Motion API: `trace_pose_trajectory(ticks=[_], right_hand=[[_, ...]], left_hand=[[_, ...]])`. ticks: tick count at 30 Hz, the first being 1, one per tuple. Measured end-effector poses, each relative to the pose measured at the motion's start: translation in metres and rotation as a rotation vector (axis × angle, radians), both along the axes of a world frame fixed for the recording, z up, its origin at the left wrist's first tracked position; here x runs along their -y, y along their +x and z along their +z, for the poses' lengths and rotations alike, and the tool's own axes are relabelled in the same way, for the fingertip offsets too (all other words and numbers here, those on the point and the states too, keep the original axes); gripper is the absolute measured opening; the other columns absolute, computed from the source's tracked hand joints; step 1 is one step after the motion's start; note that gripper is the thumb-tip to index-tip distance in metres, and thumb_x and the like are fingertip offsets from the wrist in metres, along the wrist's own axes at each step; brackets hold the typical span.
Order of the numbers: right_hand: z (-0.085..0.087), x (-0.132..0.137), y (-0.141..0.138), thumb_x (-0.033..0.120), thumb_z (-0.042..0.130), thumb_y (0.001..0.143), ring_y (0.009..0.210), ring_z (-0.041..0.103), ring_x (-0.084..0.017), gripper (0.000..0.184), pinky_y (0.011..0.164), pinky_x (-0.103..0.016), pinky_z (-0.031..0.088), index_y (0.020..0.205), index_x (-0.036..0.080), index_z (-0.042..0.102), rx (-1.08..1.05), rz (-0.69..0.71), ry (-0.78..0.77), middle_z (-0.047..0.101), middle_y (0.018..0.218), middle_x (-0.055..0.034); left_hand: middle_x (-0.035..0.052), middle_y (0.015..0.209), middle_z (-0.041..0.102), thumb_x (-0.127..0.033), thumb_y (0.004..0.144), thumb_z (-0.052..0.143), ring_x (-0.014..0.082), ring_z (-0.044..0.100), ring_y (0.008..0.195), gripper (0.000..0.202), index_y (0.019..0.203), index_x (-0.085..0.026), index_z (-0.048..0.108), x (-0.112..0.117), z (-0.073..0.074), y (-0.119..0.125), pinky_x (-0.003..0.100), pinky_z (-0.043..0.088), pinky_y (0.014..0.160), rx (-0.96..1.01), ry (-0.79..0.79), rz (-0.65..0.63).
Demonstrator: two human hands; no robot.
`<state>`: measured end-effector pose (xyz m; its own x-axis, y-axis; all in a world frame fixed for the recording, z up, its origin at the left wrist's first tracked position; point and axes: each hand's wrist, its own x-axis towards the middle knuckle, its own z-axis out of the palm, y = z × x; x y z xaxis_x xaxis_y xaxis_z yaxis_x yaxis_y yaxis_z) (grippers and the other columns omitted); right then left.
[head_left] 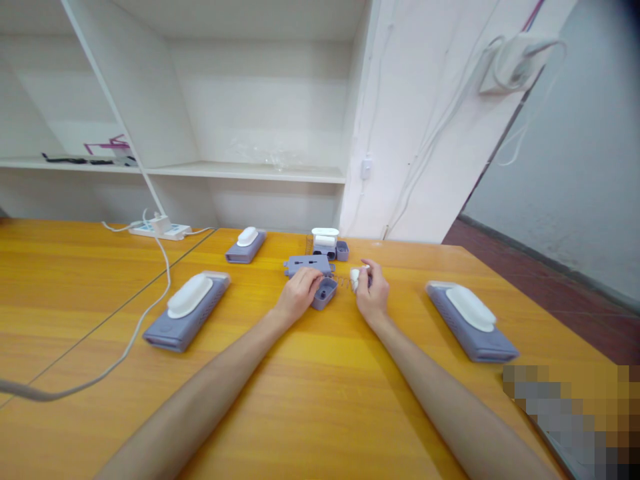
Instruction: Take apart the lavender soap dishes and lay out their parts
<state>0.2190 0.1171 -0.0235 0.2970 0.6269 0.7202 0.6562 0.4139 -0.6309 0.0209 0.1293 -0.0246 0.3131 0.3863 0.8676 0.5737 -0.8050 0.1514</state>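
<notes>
My left hand (300,293) is closed, with its fingertips together beside a small grey-purple plastic cup (325,294). What those fingers pinch, if anything, is hidden. Just behind them lies a grey-purple plate with slots (309,263). A thin wire spring (343,283) stretches across the gap between my hands; its ends cannot be made out clearly. My right hand (373,293) is closed around a small white plastic part (355,277), gripped between thumb and fingers and partly covered by them.
Behind my hands stand a white-topped grey piece (325,243) and a small grey box (342,251). Grey-purple units with white handles rest at left (190,310), back left (246,245) and right (473,320). A white cable (145,320) runs from a power strip (161,228).
</notes>
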Motion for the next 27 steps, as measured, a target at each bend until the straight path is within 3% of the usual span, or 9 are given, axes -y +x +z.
trace_pose_trajectory(ticks=[6,11,27], right_hand=[[-0.0028,-0.0031,0.0043,0.039,0.037,0.092,0.071,0.057,-0.017,0.034,0.066,-0.029,0.044,0.11,0.017,0.056,-0.154,-0.018,-0.015,0.061,0.081,-0.0039],[-0.001,-0.0022,0.0032,0.041,0.036,0.093,0.058,0.053,-0.013,0.034,0.061,-0.026,0.041,0.108,0.017,0.055,-0.255,0.017,-0.024,0.057,0.07,0.001],[-0.0027,-0.0013,0.0023,0.036,0.038,0.092,0.074,0.056,-0.016,0.03,0.07,-0.029,0.043,0.107,0.018,0.056,-0.097,0.04,0.049,0.061,0.085,-0.0038]], left_hand=[[0.0032,0.088,0.068,-0.025,0.089,0.051,0.0143,0.064,0.082,0.014,0.098,-0.018,0.058,0.0021,0.0017,-0.0003,0.028,0.052,0.076,-0.052,-0.003,-0.032],[0.0035,0.085,0.07,-0.03,0.089,0.053,0.0151,0.065,0.078,0.018,0.098,-0.017,0.06,0.0037,0.0025,-0.0001,0.027,0.051,0.071,-0.075,0.037,0.069],[0.0034,0.07,0.06,-0.027,0.095,0.033,0.0153,0.057,0.067,0.027,0.079,-0.019,0.054,0.004,0.002,-0.0019,0.027,0.041,0.062,-0.131,-0.057,0.269]])
